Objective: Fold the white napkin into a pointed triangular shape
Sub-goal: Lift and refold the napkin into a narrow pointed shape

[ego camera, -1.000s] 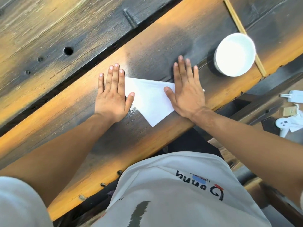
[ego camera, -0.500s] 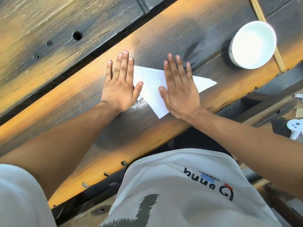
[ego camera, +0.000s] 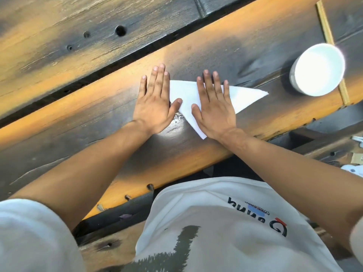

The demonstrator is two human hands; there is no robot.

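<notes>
The white napkin [ego camera: 187,97] lies flat on the dark and orange wooden table [ego camera: 225,48] as a triangle, with one point toward me and another toward the right. My left hand [ego camera: 155,103] rests flat with fingers spread over its left corner, thumb on the paper. My right hand [ego camera: 215,108] presses flat on the napkin's middle, fingers apart, covering much of it. Neither hand grips anything.
A white bowl [ego camera: 319,69] stands to the right of the napkin, over a thin wooden strip [ego camera: 326,34]. The table's near edge [ego camera: 176,173] runs diagonally just before my white shirt. Small white items [ego camera: 353,169] lie lower right, off the table.
My right hand has slid left along the napkin, baring its right point. My left hand has stayed on the left corner. The view has shifted.
</notes>
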